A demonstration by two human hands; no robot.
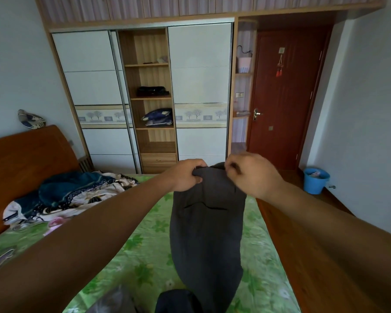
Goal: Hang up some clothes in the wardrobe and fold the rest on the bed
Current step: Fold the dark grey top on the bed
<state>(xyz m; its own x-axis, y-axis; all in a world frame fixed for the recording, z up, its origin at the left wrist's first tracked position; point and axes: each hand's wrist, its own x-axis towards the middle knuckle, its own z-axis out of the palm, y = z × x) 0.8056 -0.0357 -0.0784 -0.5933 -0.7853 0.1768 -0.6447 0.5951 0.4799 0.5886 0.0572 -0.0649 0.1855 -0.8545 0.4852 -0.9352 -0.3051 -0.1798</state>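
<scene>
At far left, we see a wooden headboard (pixel 20 166) with a crumpled pile of bedding (pixel 66 195) lying in front of it on the bed (pixel 145 256), which carries a green floral sheet. Behind the bed stands the wardrobe (pixel 149 141). Its white sliding doors are parted around a middle bay of open shelves, two of which hold folded dark items.

The left grip (pixel 185 177), a bare hand, is clamped on the top edge of a grey garment (pixel 205 233), with the fingers curled over the edge and the thumb pressing from below. The garment hangs straight down from this edge, raised above the bed in front of the wardrobe. Its body falls below and between both grips, and its lower end reaches the bottom of the view beside a dark cloth (pixel 178 299).

The right grip (pixel 251 175) pinches the same top edge just beside the left grip, with the fingers closed on the fabric. Further right, we see a closed red-brown door (pixel 287 98) and a blue bucket (pixel 315 179) on the floor.
</scene>
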